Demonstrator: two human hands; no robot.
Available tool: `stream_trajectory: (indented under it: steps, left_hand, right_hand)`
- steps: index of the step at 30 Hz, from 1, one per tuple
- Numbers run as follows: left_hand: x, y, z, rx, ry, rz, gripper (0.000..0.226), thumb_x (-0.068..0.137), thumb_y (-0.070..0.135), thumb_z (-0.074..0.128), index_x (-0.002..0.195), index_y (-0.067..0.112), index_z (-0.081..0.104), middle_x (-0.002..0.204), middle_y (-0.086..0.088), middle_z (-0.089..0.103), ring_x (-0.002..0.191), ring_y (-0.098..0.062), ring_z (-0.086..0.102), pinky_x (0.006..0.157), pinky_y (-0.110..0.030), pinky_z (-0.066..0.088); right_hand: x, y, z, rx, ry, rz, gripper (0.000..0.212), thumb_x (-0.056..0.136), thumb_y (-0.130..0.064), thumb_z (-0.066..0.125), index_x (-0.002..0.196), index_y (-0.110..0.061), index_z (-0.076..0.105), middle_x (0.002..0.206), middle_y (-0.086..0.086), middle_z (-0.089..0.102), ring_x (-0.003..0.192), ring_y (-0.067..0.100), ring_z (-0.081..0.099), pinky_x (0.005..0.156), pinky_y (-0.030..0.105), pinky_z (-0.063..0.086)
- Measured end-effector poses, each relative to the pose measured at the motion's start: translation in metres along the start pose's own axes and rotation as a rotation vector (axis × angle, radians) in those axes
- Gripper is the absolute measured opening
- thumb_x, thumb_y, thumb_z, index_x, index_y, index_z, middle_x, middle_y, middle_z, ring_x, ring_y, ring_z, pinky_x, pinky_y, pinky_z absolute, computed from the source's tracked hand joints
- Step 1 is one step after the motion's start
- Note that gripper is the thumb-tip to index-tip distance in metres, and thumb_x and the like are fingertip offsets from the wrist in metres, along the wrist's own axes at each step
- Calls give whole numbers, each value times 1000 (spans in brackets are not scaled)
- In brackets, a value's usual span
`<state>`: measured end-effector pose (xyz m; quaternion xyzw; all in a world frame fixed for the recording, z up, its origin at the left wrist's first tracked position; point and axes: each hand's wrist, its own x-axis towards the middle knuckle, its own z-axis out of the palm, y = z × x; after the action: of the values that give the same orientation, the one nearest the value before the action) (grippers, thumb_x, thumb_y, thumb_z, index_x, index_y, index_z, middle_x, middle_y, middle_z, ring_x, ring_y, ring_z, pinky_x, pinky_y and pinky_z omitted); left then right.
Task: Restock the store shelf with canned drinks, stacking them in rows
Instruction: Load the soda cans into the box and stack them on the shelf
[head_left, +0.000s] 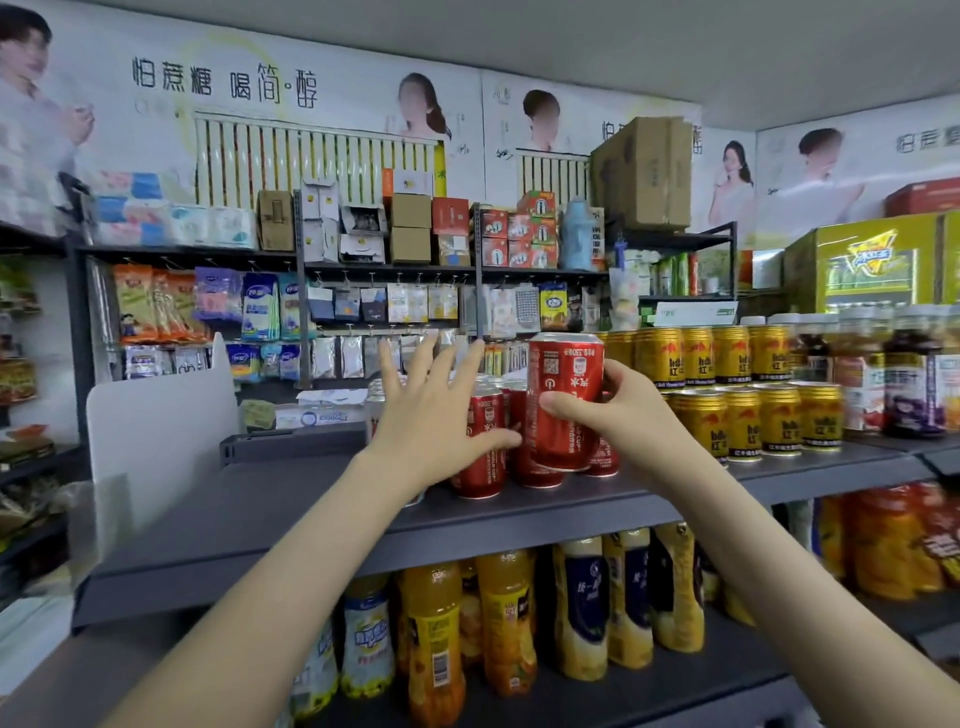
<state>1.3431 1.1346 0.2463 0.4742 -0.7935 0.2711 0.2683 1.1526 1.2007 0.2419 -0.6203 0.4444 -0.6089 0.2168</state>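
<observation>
Down low and closest, a lower shelf (675, 691) holds a row of plastic bottles (509, 623) full of yellow and orange drink. Above them runs a long grey shelf (291, 519). It is flat and smooth, and its left part is bare.

The left hand (431, 415) is up over this shelf with its fingers straight and spread wide. It holds nothing. Its thumb lies against the front can of a small bunch of red cans (485, 441). These stand upright and close together on the grey shelf.

The right hand (618, 410) has its fingers and thumb curled round one more red can (563, 400). This held can is upright, just in front of the standing bunch, and its top is higher than theirs. It is shiny red with a silver rim on top. It has white writing and a small square code on its side.

Just right of the red cans stand gold cans (753, 384) in neat rows, and the back ones rise higher than the front ones. Further right are bottles of dark juice (911, 384). At the left end of the shelf stands a white panel (156, 431).

Farther back, black racks (389, 267) carry hanging packs (260, 312) and little boxes (410, 223). A big brown box (644, 171) sits on top at the right. Big posters (223, 83) with black writing hang high up behind it all, under a plain grey ceiling (623, 41)
</observation>
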Motion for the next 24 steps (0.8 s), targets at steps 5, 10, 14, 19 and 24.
stream_trajectory:
  steps: [5, 10, 14, 19, 24]
  left_hand:
    - [2, 13, 5, 113, 36, -32, 71, 84, 73, 32, 139, 29, 41, 146, -7, 38, 143, -27, 12, 102, -67, -18]
    - [-1, 22, 13, 53, 73, -112, 63, 87, 55, 53, 140, 28, 33, 134, -10, 47, 133, -30, 27, 111, -61, 7]
    - [-2, 32, 17, -35, 113, -134, 69, 88, 49, 57, 143, 22, 26, 132, -16, 47, 126, -34, 35, 103, -43, 33]
    - [-3, 48, 13, -284, 79, -202, 72, 90, 43, 57, 145, 19, 18, 145, -22, 29, 124, -38, 44, 91, -40, 46]
    - [-3, 57, 12, -496, 123, -262, 66, 89, 34, 62, 138, 13, 22, 132, -19, 43, 109, -33, 54, 73, -30, 42]
  right_hand:
    - [-11, 14, -7, -45, 62, 23, 59, 68, -28, 83, 119, -19, 55, 105, -4, 67, 94, 15, 66, 83, 38, 56]
    - [-18, 30, -8, -77, 112, 52, 63, 68, -31, 83, 122, -19, 52, 111, -2, 65, 99, 16, 64, 87, 41, 55]
    - [-18, 40, -10, -88, 145, 76, 71, 66, -38, 82, 127, -18, 50, 115, 0, 63, 104, 19, 62, 90, 45, 53]
    - [-16, 45, -9, -72, 176, 72, 64, 69, -35, 82, 122, -19, 50, 114, -1, 63, 104, 18, 61, 91, 43, 53]
    - [-15, 45, -5, -72, 185, 45, 64, 70, -34, 81, 124, -20, 50, 111, -4, 61, 104, 17, 60, 92, 43, 52]
